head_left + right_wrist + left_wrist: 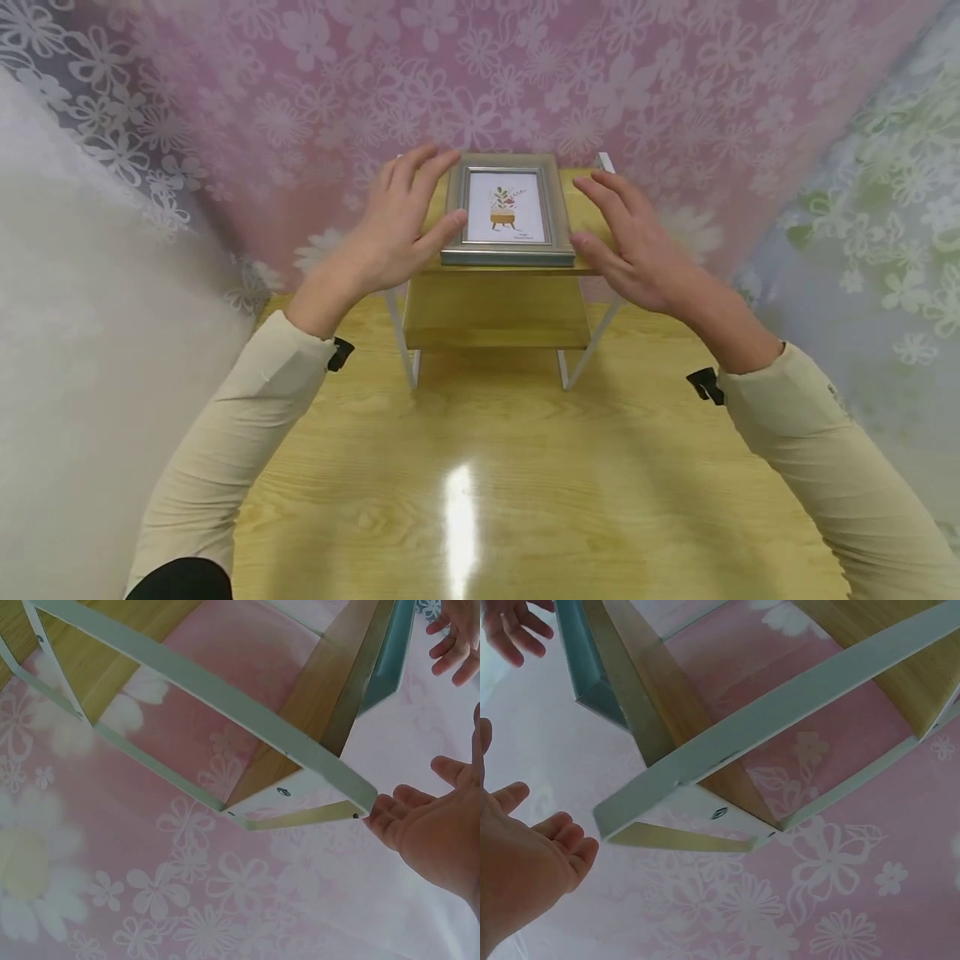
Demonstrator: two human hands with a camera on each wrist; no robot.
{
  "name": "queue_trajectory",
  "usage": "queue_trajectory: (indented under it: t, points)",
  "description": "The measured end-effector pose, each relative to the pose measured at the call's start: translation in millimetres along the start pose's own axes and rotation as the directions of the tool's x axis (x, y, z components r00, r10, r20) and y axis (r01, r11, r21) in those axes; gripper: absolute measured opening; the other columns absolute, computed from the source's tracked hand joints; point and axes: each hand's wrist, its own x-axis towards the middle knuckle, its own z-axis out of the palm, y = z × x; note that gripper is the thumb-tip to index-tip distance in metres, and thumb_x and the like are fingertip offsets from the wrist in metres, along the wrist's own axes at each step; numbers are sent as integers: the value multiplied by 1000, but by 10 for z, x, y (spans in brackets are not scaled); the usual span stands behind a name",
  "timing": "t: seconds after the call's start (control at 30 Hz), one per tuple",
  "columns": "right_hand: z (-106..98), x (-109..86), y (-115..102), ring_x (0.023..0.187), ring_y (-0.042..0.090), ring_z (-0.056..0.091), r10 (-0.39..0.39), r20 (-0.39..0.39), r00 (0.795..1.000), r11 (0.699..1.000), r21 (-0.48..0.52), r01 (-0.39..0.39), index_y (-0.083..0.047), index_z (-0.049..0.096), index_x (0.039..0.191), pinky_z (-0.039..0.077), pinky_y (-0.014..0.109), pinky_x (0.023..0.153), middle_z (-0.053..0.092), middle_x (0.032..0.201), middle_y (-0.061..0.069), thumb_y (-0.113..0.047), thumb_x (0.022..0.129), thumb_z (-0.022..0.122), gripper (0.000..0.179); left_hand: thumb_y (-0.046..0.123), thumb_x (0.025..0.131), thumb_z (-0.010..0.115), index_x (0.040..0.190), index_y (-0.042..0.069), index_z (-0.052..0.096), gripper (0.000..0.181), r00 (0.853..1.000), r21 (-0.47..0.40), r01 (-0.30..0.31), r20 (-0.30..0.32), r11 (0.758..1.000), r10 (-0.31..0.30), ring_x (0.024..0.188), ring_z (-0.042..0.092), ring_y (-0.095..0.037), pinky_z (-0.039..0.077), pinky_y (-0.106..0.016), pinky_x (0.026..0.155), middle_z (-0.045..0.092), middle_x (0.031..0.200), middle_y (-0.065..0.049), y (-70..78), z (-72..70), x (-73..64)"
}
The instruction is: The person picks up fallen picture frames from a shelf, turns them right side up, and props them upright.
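Note:
A silver-grey picture frame [508, 255] with a print of a potted plant lies face up on the top board of a small two-tier side table [495, 310]. My left hand [397, 217] is at the frame's left side, fingers loosely extended and holding nothing. Across from it, my right hand [633, 242] is at the frame's right side in a similar pose. In the left wrist view, a gap separates the left hand [525, 862] from the frame's blue-grey edge [596, 675]. The right wrist view shows the right hand [442, 832] also apart from the frame [386, 667].
White metal legs [592, 350] carry the table's wooden boards, with a lower shelf under the top. Behind it hangs a pink flowered curtain [480, 75]; pale curtains [885, 275] stand at both sides. Shiny wood-look floor [375, 500] spreads in front.

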Motion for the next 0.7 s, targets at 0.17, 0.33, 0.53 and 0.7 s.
queue_trajectory:
  t: [0.17,0.33,0.53,0.7]
  points:
    - [0,190,27,126,42,42,55,-34,998,995,85,-52,-2,31,152,37,57,99,28,153,23,-43,105,42,63,33,105,45,154,5,27,59,998,-24,-42,-46,999,41,145,17,-36,13,-49,118,24,156,-21,-100,36,52]
    - [22,332,52,103,37,48,128,-34,991,989,80,-125,-3,32,152,40,48,81,30,152,22,-36,107,41,57,30,104,47,151,5,32,55,995,-72,-25,-94,997,18,141,24,-32,16,-43,118,33,152,-17,-194,72,83]
    - [29,380,74,102,38,47,182,-31,983,980,87,-178,-4,31,153,39,51,85,29,153,23,-32,107,40,54,30,104,48,150,4,33,55,994,-155,-13,-108,988,-4,142,24,-29,17,-40,118,35,151,-14,-254,89,109]
    - [57,420,75,106,41,48,189,-22,982,975,122,-185,-4,33,152,40,55,89,29,153,22,-35,107,40,55,30,104,49,150,5,33,55,994,-226,11,-106,974,-36,142,26,-26,20,-40,118,33,151,-14,-251,123,126]
